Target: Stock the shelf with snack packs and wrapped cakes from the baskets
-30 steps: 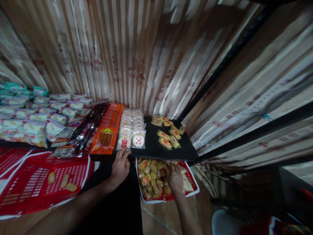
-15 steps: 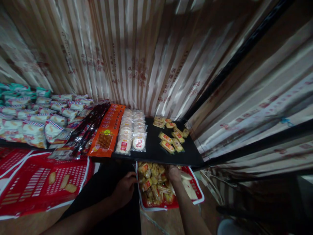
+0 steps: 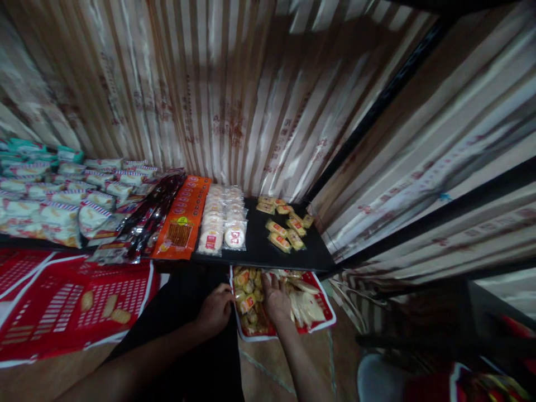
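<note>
A red basket (image 3: 329, 319) with a white rim sits below the black shelf's front edge. Inside, yellow wrapped snack packets (image 3: 247, 304) fill the left part and pale flat packets (image 3: 307, 307) lie on the right. My left hand (image 3: 216, 310) has its fingers curled at the basket's left rim. Reaching into the basket, my right hand (image 3: 276, 301) lies over the yellow packets with its fingers spread. Several more yellow packets (image 3: 278, 241) are on the right end of the black shelf (image 3: 251, 258).
White round cracker packs (image 3: 211, 234), an orange snack bag (image 3: 180, 223), dark shiny bags (image 3: 142, 223) and many white packets (image 3: 58, 218) line the shelf leftward. A second red basket (image 3: 75, 312) holds a few biscuits. Striped sheeting (image 3: 209, 100) hangs behind; a dark bar (image 3: 385, 106) slants at right.
My right hand has moved left within the basket, from its middle onto the yellow packets, uncovering the pale packets. My left hand stays at the rim. The view has shifted slightly.
</note>
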Tool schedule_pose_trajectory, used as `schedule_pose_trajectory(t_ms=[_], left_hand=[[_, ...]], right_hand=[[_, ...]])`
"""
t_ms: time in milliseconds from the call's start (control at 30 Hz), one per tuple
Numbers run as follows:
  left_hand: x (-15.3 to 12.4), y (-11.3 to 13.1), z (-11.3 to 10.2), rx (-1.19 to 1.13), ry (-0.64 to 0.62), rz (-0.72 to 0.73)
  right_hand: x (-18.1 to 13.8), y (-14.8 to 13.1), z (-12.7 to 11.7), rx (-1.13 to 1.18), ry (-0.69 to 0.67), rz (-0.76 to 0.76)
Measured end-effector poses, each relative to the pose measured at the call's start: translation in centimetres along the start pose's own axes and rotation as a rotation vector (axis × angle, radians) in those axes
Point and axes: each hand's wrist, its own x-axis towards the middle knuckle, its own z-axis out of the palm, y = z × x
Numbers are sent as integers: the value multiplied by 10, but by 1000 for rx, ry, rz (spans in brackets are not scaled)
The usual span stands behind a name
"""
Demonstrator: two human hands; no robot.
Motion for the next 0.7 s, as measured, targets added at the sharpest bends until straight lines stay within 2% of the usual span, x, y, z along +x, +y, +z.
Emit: schedule_pose_trajectory(t_ms=[100, 233, 400, 500, 600, 700], left_hand=[[0, 4, -3, 9, -13, -8], [-2, 13, -10, -18, 13, -15], [-6, 20, -14, -76, 102, -15], [-9, 22, -16, -55, 120, 27], [-12, 20, -20, -23, 103, 110], [-13, 17, -23, -21, 160, 158]], right_hand=[[-12, -3, -11, 36, 50, -47], [-25, -6, -25, 168, 180, -102], [-33, -13, -41, 570, 226, 31], [-31, -18, -45, 1009, 180, 69], [-30, -27, -46, 1436, 30, 137], [-33, -40, -50, 1734, -112, 225]])
